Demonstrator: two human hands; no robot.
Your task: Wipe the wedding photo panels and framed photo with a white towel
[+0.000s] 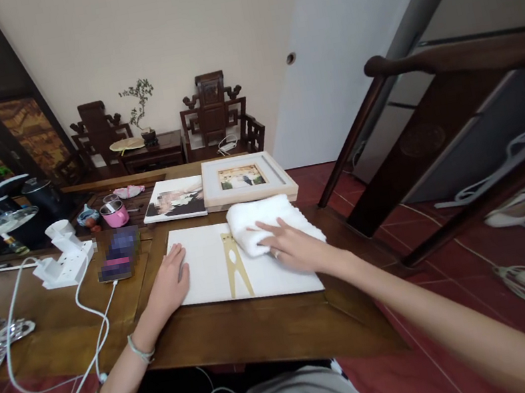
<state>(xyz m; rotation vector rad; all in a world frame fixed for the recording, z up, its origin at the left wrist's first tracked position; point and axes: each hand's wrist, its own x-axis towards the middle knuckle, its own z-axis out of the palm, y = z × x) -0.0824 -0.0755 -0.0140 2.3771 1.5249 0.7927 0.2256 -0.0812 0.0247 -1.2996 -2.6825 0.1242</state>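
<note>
A white board (206,281) lies flat on the brown wooden table (206,335), with a yellowish A-shaped piece (233,271) at its middle. My left hand (171,277) rests on the board's left edge, fingers stretched out and holding nothing. On the board's right part lies a folded white cloth (255,214), reaching past the board's edge. My right hand (287,244) presses down on the cloth with its fingers spread, not wrapped round it. The cloth hides the upper right part of the board.
Behind the board lie a photo print (175,202) and a framed picture (247,175). On the left are a phone (119,254), a white power strip (64,265) with cables, a pink cup (114,214) and a clear hair claw (2,347). A wooden chair (417,149) stands right.
</note>
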